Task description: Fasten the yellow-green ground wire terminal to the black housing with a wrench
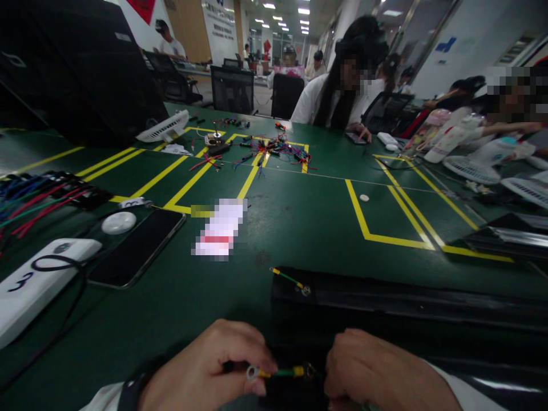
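My left hand pinches a short green and yellow wire near its left end, where a metal ring terminal pokes out between thumb and fingers. The wire's other end lies on a dark piece low in the picture, at what looks like a screw or stud. Just right of that end is my right hand, its fingers curled downward; whatever they hold is hidden. Beyond both hands, a long black bar lies across the table. A second green and yellow wire is attached at its left end, its free ring terminal pointing left.
At left lie a phone, a white power bank with a black cable, a white disc and bundled wires. A blurred lit rectangle sits mid-table. Small wired parts are heaped farther back. A person sits opposite.
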The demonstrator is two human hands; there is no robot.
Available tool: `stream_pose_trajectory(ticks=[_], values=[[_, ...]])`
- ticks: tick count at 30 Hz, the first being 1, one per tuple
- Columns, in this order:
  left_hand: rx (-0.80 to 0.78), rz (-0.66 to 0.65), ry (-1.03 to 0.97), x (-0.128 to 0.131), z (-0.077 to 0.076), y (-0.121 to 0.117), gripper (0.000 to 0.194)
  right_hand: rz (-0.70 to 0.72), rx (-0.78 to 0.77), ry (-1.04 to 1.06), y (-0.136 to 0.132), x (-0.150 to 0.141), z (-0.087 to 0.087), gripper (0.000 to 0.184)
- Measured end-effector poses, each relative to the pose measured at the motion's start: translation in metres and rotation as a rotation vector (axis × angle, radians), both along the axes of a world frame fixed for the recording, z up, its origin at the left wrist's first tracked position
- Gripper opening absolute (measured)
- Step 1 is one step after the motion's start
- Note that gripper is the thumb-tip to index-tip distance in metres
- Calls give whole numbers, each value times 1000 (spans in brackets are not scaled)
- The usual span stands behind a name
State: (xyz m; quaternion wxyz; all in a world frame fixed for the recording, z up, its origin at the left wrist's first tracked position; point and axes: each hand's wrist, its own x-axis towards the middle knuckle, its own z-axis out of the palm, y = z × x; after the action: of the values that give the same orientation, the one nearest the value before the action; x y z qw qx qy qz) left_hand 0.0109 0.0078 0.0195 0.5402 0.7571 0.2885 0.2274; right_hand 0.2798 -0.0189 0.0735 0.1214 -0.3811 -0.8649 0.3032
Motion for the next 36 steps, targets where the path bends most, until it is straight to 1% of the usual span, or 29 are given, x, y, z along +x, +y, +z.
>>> stream_pose_trajectory(ticks=[1,2,5,7,9,12,13,14,15,16,17,18,19,21,23,24,27,30,31,33,34,35,36], values=[[5,1,1,0,0,0,13,-4,1,-14,5,-2,4,26],[8,1,1,0,0,0,13,78,-30,-39,10,-4,8,26],[14,-5,-3,1,0,1,14,133,-22,-82,21,-5,14,26],[12,-12,-11,1,0,2,14,127,-24,-42,23,-2,15,23],[11,-14,-17,1,1,2,14,37,-33,18,19,4,15,17],[7,-9,-14,1,2,2,15,-185,-68,35,8,14,13,10],[7,-7,-9,1,3,1,14,-193,-67,39,4,16,10,8],[6,-4,-6,1,3,1,14,-149,-82,39,1,17,4,8],[4,-1,-2,1,3,2,14,-92,-54,45,-2,17,-3,14],[2,3,1,1,3,2,13,-18,19,59,-5,17,-12,27],[-2,3,2,2,3,3,13,15,49,55,-7,15,-22,41],[-7,0,3,2,3,3,12,17,68,39,-9,14,-32,52],[-11,-4,5,2,3,3,12,36,84,26,-11,13,-41,55],[-18,-9,4,2,2,4,12,34,105,-7,-15,11,-55,44],[-23,-4,3,2,2,3,12,36,117,-32,-18,10,-62,30],[-24,0,4,2,2,2,13,36,121,-44,-19,10,-63,26],[-23,2,12,2,2,1,13,36,118,-77,-18,9,-55,18],[-13,-8,16,0,2,1,13,35,104,-88,-11,5,-34,11],[-10,-11,16,0,2,1,13,32,94,-87,-8,3,-25,11],[-5,-15,8,0,2,2,13,32,56,-94,-1,-2,-7,20],[-4,-16,2,0,1,2,13,26,-2,-103,2,-4,1,23],[-3,-15,-3,0,1,2,14,18,0,-128,5,-7,8,24],[-3,-17,-5,0,1,2,14,76,-4,-120,9,-9,13,25]])
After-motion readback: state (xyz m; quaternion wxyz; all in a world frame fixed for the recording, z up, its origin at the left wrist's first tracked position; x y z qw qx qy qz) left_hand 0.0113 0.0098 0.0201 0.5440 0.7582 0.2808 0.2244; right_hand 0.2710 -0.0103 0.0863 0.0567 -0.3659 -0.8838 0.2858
